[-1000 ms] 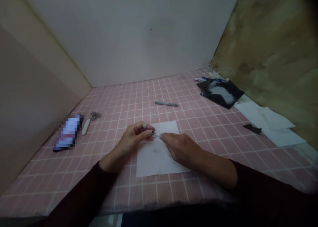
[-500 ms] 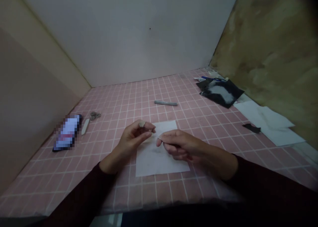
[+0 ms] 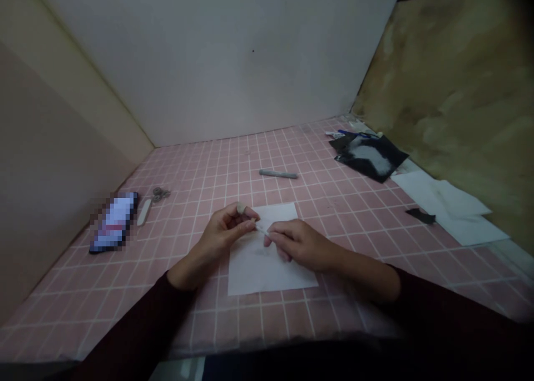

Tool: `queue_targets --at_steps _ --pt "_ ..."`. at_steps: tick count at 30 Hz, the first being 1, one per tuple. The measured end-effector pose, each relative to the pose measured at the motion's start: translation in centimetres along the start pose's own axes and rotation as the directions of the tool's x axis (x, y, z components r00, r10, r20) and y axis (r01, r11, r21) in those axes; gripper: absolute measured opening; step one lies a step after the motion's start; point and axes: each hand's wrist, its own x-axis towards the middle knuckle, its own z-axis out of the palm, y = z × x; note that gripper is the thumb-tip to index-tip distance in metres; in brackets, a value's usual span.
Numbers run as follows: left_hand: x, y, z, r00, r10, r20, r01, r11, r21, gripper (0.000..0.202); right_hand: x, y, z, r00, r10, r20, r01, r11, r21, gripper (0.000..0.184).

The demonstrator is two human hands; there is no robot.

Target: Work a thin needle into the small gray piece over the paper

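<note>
Above a white sheet of paper [image 3: 254, 275], my two hands are close together. My left hand [image 3: 227, 225] is pinched, thumb against fingertips, around something too small to make out. A pale band, perhaps tape, shows on one of its fingers. Between the fingertips of both hands runs a thin white stick-like piece [image 3: 262, 229]. Its right end sits in the pinch of my right hand [image 3: 302, 245], and its left end reaches the left fingertips. Faint grey marks show on the paper under the hands.
Behind the paper lies a grey pen-like tube [image 3: 278, 173]. At left are a phone [image 3: 112, 225], a white file-like strip [image 3: 144, 212] and small scissors [image 3: 160, 194]. On the right lie black sandpaper-like sheets [image 3: 375, 153] with white dust, white papers [image 3: 463, 214] and a black scrap [image 3: 420, 216].
The thin white piece now shows between the hands. My right hand has turned slightly, its lower fingers tucked further under. My left hand stays almost in place, its fingertips closer together.
</note>
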Motion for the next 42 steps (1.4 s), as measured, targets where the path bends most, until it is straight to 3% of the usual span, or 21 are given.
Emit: queue_targets --at_steps 1,3,5,6,8,10,11,14,16,17,19,22,23,25,27,28,31,33,35,38,42 --pt "0.0 0.1 0.0 0.999 0.050 0.013 -0.050 0.998 0.034 0.015 0.1 -0.2 -0.3 0.993 0.083 0.079 -0.099 0.968 0.229 0.022" --pt "-0.1 0.3 -0.1 0.988 0.153 0.029 -0.156 0.983 0.093 0.012 0.2 -0.6 -0.9 0.959 0.166 0.228 -0.269 0.785 0.558 0.021" --pt "-0.1 0.2 -0.2 0.978 0.204 0.037 -0.207 0.971 0.119 0.010 0.4 -0.7 -1.1 0.940 0.177 0.291 -0.333 0.661 0.672 0.019" --pt "-0.1 0.2 -0.3 0.979 0.200 0.038 -0.203 0.972 0.116 0.010 0.4 -0.7 -1.0 0.939 0.178 0.294 -0.334 0.668 0.664 0.019" --pt "0.0 0.0 -0.4 0.988 0.151 0.032 -0.154 0.985 0.082 0.013 0.4 -0.5 -0.7 0.954 0.172 0.244 -0.279 0.807 0.520 0.023" --pt "0.1 -0.1 -0.6 0.997 0.076 0.015 -0.076 0.997 0.023 0.015 0.3 -0.1 -0.3 0.991 0.099 0.090 -0.114 0.977 0.183 0.023" --pt "0.1 -0.2 -0.6 0.999 0.029 0.012 -0.029 1.000 -0.005 0.015 0.3 0.1 -0.1 1.000 0.021 0.003 -0.020 0.999 -0.040 0.021" --pt "0.4 -0.2 -0.8 0.998 -0.061 0.034 0.063 0.996 -0.066 0.016 0.0 0.8 0.4 0.974 -0.211 -0.079 0.129 0.810 -0.572 0.022" --pt "0.5 -0.2 -0.8 0.996 -0.076 0.043 0.079 0.994 -0.075 0.018 -0.2 1.1 0.6 0.968 -0.249 -0.041 0.156 0.719 -0.678 0.024" --pt "0.5 -0.2 -0.8 0.996 -0.077 0.039 0.080 0.994 -0.075 0.018 -0.2 1.0 0.6 0.967 -0.253 -0.033 0.167 0.723 -0.670 0.023" --pt "0.4 -0.2 -0.8 0.996 -0.083 0.030 0.085 0.994 -0.069 0.017 -0.3 0.6 0.4 0.974 -0.222 -0.047 0.161 0.823 -0.545 0.021" --pt "0.0 0.0 -0.6 0.998 -0.037 0.044 0.038 0.999 -0.026 0.016 -0.1 -0.3 -0.3 1.000 0.010 0.025 -0.009 0.999 -0.048 0.022" --pt "-0.1 0.1 -0.5 0.999 -0.003 0.046 0.003 1.000 -0.006 0.016 -0.1 -0.6 -0.5 0.990 0.102 0.101 -0.118 0.978 0.170 0.024" --pt "-0.3 0.2 -0.3 0.997 0.063 0.036 -0.064 0.998 0.020 0.015 0.1 -0.9 -1.0 0.953 0.182 0.241 -0.282 0.822 0.494 0.023" --pt "-0.4 0.2 -0.2 0.996 0.082 0.023 -0.082 0.997 0.010 0.017 0.2 -0.9 -1.2 0.941 0.187 0.281 -0.329 0.700 0.634 0.019" --pt "-0.3 0.0 -0.2 0.997 0.066 0.026 -0.066 0.998 -0.003 0.019 0.3 -0.8 -1.2 0.944 0.188 0.271 -0.323 0.692 0.646 0.019" --pt "-0.1 -0.4 -0.3 0.998 -0.021 0.054 0.022 1.000 -0.019 0.023 0.4 -0.5 -0.8 0.968 0.189 0.167 -0.248 0.825 0.507 0.022" --pt "0.0 -0.5 -0.4 0.995 -0.062 0.075 0.064 0.998 -0.017 0.022 0.3 -0.4 -0.6 0.990 0.125 0.062 -0.138 0.947 0.291 0.024" --pt "0.0 -0.4 -0.4 0.993 -0.076 0.093 0.078 0.997 -0.020 0.020 0.2 -0.5 -0.5 1.000 0.002 -0.025 -0.001 0.999 0.036 0.024" --pt "-0.1 0.0 -0.2 0.991 -0.080 0.104 0.086 0.995 -0.053 0.019 0.0 -0.4 -0.4 0.981 -0.173 -0.083 0.139 0.940 -0.313 0.022" --pt "-0.1 0.3 0.0 0.991 -0.086 0.099 0.093 0.993 -0.074 0.015 -0.2 0.2 -0.2 0.974 -0.221 -0.060 0.141 0.787 -0.600 0.021"
